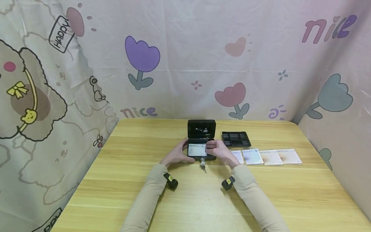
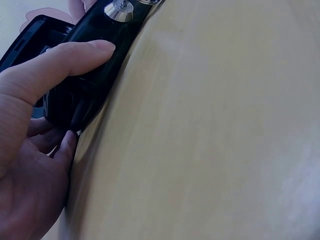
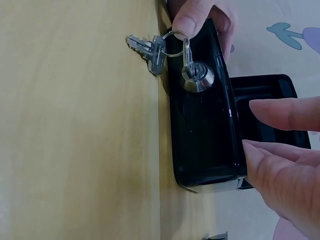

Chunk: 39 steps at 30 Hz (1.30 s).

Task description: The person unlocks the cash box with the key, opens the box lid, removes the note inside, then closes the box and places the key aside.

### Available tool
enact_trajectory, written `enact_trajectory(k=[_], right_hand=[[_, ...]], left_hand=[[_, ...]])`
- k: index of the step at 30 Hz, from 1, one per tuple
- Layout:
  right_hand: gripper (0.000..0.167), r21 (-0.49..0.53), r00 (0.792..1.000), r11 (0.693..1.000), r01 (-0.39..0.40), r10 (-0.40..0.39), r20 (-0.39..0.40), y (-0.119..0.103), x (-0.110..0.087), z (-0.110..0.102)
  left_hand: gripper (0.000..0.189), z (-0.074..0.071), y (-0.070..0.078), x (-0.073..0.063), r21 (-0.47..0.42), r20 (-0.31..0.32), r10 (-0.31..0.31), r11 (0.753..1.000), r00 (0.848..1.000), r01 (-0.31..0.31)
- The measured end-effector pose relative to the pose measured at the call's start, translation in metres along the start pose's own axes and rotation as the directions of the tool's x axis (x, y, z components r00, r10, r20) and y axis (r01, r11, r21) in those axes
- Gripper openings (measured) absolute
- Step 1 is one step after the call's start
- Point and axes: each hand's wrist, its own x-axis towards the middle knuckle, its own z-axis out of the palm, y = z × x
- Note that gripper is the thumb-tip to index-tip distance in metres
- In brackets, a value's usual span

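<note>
We see a black box [image 3: 205, 135] at the centre of the head frame, standing on the pale wooden counter [image 1: 200, 203] with its lid [image 1: 192, 130] raised at the back. A pale printed slip [image 1: 197, 150] lies inside it. The left hand [image 1: 178, 154] grips the box at its left side; in the left wrist view we find the thumb laid along the front wall and the other fingers curled against the side. The right hand [image 1: 221, 150] reaches over the box's right end, its fingers extended with a gap between thumb and forefinger; we cannot quite make out whether they touch the slip. At the front, a silver lock [image 3: 197, 82] carries a ring of keys [image 3: 156, 55]. Right of centre in the head frame, we see a black compartment tray [image 1: 236, 139] and, below it, a row of printed slips [image 1: 252, 157]. A flower-patterned cloth [image 1: 179, 48] fills the upper frame.
</note>
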Motion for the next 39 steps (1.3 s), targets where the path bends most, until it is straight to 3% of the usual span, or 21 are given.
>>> enact_trajectory(k=[12,22,39], right_hand=[[0.056,-0.015,1.000,1.000,-0.004,0.004,0.021,0.0010,0.0023,-0.0035],[0.058,0.104,0.998,0.994,-0.018,0.011,0.064,-0.0009,0.0015,-0.0055],[0.053,0.137,0.996,0.988,0.073,-0.064,-0.068,0.0031,0.0014,0.0024]], left_hand=[[0.118,-0.0010,0.0008,-0.0006,0.012,0.005,-0.019,1.000,1.000,0.019],[0.117,-0.0009,0.0016,-0.0009,0.014,0.006,-0.013,1.000,1.000,0.013],[0.116,-0.0006,0.0033,-0.0014,-0.011,0.006,-0.018,1.000,1.000,0.018]])
